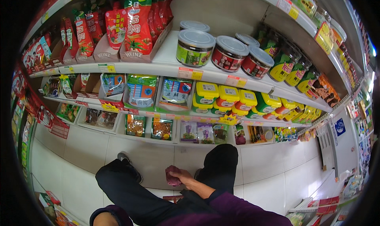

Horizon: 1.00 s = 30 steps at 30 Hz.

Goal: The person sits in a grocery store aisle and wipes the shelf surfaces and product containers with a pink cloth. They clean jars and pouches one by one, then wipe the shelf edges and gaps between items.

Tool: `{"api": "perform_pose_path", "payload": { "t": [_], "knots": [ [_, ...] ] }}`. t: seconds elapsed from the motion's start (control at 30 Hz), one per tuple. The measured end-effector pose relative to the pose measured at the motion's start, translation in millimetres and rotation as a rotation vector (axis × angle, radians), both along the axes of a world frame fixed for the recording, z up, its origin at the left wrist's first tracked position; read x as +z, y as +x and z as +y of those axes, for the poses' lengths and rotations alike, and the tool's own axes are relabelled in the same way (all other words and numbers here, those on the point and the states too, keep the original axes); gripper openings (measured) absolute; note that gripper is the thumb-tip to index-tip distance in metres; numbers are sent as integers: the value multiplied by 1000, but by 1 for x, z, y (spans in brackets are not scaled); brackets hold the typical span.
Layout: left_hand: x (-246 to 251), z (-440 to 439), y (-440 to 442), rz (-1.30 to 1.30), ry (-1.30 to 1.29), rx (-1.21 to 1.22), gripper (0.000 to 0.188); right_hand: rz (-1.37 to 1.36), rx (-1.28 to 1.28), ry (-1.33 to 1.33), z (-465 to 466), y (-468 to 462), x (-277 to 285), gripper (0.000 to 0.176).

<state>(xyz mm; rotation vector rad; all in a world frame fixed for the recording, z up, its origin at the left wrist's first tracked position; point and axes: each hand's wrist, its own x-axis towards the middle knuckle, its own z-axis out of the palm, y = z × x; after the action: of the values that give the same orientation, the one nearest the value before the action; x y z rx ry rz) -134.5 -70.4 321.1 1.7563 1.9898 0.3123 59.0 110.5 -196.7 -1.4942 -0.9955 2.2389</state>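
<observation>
My right hand [184,178] grips a bunched maroon cloth [172,176] between my knees, above the tiled floor. My left hand is out of view; only the pushed-up left sleeve [111,211] and a bit of forearm show at the bottom edge. Before me stands a store shelf unit. Its bottom row has white bins with bagged foods, among them purple-and-white packets [188,131]. Above are yellow-lidded tubs [207,91] and sauce pouches [142,89]. Higher up stand jars with clear plastic lids [195,48] and red ketchup pouches [138,25] in Heinz cartons.
Black-trousered knees [221,163] are spread on either side of the hand. A red wire basket [59,128] hangs at the shelf's left end. A white appliance-like cabinet [341,137] stands at the right. More goods [311,205] stick out at lower right.
</observation>
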Motion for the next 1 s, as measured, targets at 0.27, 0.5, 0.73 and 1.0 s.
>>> {"api": "perform_pose_path", "payload": {
  "t": [0.27, 0.5, 0.73, 1.0],
  "knots": [
    [-167, 63, -85, -496, 1130, -281, 8, 195, -66, -55, 4, -5, 19, 52],
    [-372, 186, -135, -382, 394, 103, 26, 88, -44, 211, -5, 16, 84, 59],
    [-455, 189, -112, 5, 2, -379, 36, -92, -2, 584, 24, 37, 144, 51],
    [-430, 185, -95, 109, -88, -323, 38, -207, 102, 1105, 62, 11, 289, 48]
  ]
}}
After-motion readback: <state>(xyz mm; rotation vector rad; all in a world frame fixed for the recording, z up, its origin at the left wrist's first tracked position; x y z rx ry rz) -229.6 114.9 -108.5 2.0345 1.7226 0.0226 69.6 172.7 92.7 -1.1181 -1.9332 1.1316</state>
